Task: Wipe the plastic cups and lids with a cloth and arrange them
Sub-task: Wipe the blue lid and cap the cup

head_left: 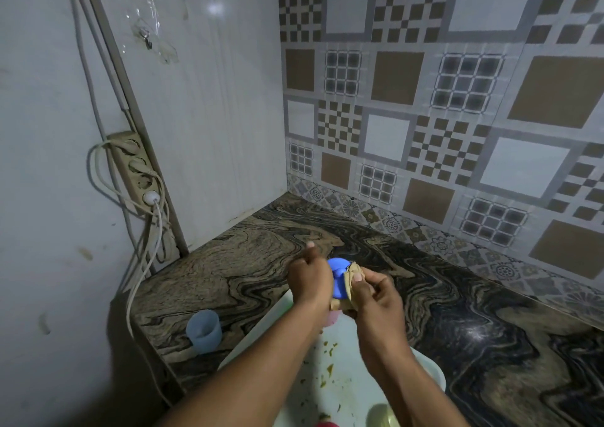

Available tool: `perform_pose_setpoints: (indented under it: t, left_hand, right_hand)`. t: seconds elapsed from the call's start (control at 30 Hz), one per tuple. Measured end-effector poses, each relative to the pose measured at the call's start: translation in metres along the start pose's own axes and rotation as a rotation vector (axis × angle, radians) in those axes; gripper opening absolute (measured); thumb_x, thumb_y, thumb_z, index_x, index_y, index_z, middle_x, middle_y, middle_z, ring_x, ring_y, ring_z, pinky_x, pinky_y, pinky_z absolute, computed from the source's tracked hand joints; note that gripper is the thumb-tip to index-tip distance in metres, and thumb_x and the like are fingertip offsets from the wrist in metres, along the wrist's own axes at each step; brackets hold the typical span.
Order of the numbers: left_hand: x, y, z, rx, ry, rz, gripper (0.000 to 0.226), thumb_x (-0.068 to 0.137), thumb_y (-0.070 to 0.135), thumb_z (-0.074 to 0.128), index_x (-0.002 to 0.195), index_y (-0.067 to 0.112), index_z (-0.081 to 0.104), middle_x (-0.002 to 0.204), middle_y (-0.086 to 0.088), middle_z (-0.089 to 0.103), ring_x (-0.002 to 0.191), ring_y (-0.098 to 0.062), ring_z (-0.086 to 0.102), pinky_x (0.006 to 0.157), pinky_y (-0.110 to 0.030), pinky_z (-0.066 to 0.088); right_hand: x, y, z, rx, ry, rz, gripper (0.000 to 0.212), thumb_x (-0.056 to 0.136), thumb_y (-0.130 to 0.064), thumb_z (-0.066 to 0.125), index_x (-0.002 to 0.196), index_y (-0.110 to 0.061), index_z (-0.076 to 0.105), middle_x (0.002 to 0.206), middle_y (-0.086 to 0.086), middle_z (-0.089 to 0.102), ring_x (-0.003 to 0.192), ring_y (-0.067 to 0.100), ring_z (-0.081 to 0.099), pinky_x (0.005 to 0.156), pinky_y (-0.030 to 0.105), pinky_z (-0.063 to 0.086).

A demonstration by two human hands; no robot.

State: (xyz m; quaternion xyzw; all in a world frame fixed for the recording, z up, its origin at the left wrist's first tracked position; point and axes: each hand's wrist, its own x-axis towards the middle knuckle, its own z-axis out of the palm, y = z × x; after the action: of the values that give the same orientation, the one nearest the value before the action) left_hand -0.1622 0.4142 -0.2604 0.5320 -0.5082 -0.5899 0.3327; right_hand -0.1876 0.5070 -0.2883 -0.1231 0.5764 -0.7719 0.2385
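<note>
Head view. Held blue plastic item (pixel 338 279) in left grip (pixel 309 279), closed round it. Pinched tan cloth (pixel 352 269) against it with right grip (pixel 376 294). Observed pale blue cup (pixel 204 330) upright on table (pixel 261 247).

bench (pixel 425 296) runs into a corner: tiled wall (pixel 457 100) behind it, panel wall (pixel 212 132) at its left end. power strip (pixel 137 171) is fixed on the wall left of the panel, with cables (pixel 143 263) hanging below it. basin (pixel 428 369) sits at the bench's near edge. cup (pixel 204 330) stands on the bench, just left of the basin. over the basin's far rim, left hand (pixel 309 279) grips a plastic piece (pixel 338 278), and right hand (pixel 376 292) holds a cloth (pixel 352 271) against its right side.
</note>
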Motion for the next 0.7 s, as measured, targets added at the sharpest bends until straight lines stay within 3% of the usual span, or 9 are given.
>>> perform_pose_setpoints:
  t: [0.07,0.13,0.23,0.33,0.4,0.47,0.53,0.6,0.7]
  left_hand:
    - [0.01,0.003,-0.008,0.096,-0.226,-0.1,0.055,0.097,0.066,0.039,0.088,0.015,0.059,0.102,-0.01,0.067,0.09,-0.028,0.069,0.08,-0.039,0.058]
    - [0.015,0.011,-0.012,0.221,-0.264,-0.014,0.057,0.097,0.065,0.041,0.088,0.011,0.058,0.098,-0.008,0.067,0.088,-0.025,0.068,0.08,-0.038,0.057]
    - [0.004,0.019,-0.009,0.104,0.035,0.128,0.055,0.103,0.047,0.041,0.066,0.009,0.054,0.087,-0.018,0.07,0.081,-0.032,0.067,0.073,-0.038,0.055]
    - [-0.004,0.014,-0.004,-0.073,0.219,0.058,0.055,0.105,0.043,0.037,0.067,0.006,0.053,0.096,-0.025,0.07,0.088,-0.038,0.068,0.078,-0.042,0.055]
    - [0.003,0.005,-0.007,-0.066,0.131,-0.051,0.051,0.105,0.043,0.038,0.07,0.008,0.051,0.097,-0.02,0.068,0.084,-0.033,0.064,0.076,-0.038,0.052]
    - [0.013,0.001,-0.016,0.011,-0.099,-0.15,0.051,0.103,0.052,0.04,0.081,0.009,0.055,0.093,-0.011,0.063,0.082,-0.027,0.062,0.073,-0.035,0.049]
    - [0.02,0.003,-0.022,0.146,-0.248,-0.123,0.054,0.099,0.061,0.042,0.093,0.01,0.06,0.09,-0.007,0.062,0.083,-0.025,0.063,0.074,-0.034,0.052]
    - [0.02,0.009,-0.02,0.224,-0.13,0.045,0.053,0.101,0.054,0.044,0.079,0.008,0.058,0.09,-0.01,0.068,0.08,-0.027,0.065,0.071,-0.034,0.053]
    - [0.004,0.017,-0.015,0.049,0.184,0.186,0.058,0.104,0.043,0.041,0.059,0.008,0.053,0.08,-0.021,0.071,0.073,-0.036,0.065,0.062,-0.036,0.047]
  right_hand:
    - [0.01,-0.012,-0.012,-0.114,-0.14,0.004,0.013,0.1,-0.011,0.058,0.108,-0.001,0.061,0.094,0.028,0.071,0.07,0.031,0.067,0.064,0.04,0.055]
    - [0.016,-0.022,-0.015,-0.172,-0.249,0.033,0.013,0.1,-0.01,0.056,0.107,0.0,0.06,0.091,0.027,0.071,0.068,0.031,0.064,0.061,0.038,0.053]
    - [0.011,-0.021,0.002,-0.126,-0.205,-0.027,0.012,0.101,-0.011,0.055,0.109,-0.004,0.062,0.095,0.027,0.071,0.072,0.032,0.064,0.065,0.044,0.053]
    - [-0.002,-0.003,0.018,-0.029,-0.058,-0.032,0.012,0.102,-0.014,0.055,0.11,-0.009,0.062,0.088,0.014,0.072,0.069,0.024,0.062,0.057,0.037,0.052]
    - [-0.005,0.002,0.014,-0.017,-0.05,0.013,0.012,0.101,-0.015,0.057,0.109,-0.008,0.063,0.094,0.019,0.073,0.072,0.027,0.064,0.061,0.042,0.056]
    - [0.005,-0.003,0.004,-0.081,-0.146,0.042,0.014,0.1,-0.014,0.058,0.107,-0.003,0.062,0.099,0.033,0.069,0.074,0.036,0.064,0.068,0.049,0.056]
    - [0.014,-0.014,-0.004,-0.18,-0.267,0.057,0.015,0.101,-0.011,0.056,0.107,0.001,0.062,0.098,0.037,0.068,0.072,0.04,0.062,0.067,0.048,0.054]
    - [0.015,-0.019,0.0,-0.181,-0.286,0.022,0.015,0.101,-0.009,0.055,0.11,0.001,0.062,0.098,0.034,0.069,0.073,0.038,0.062,0.068,0.048,0.051]
    - [0.0,-0.01,0.02,-0.091,-0.133,-0.053,0.014,0.101,-0.012,0.055,0.111,-0.006,0.063,0.096,0.018,0.073,0.077,0.024,0.064,0.064,0.038,0.054]
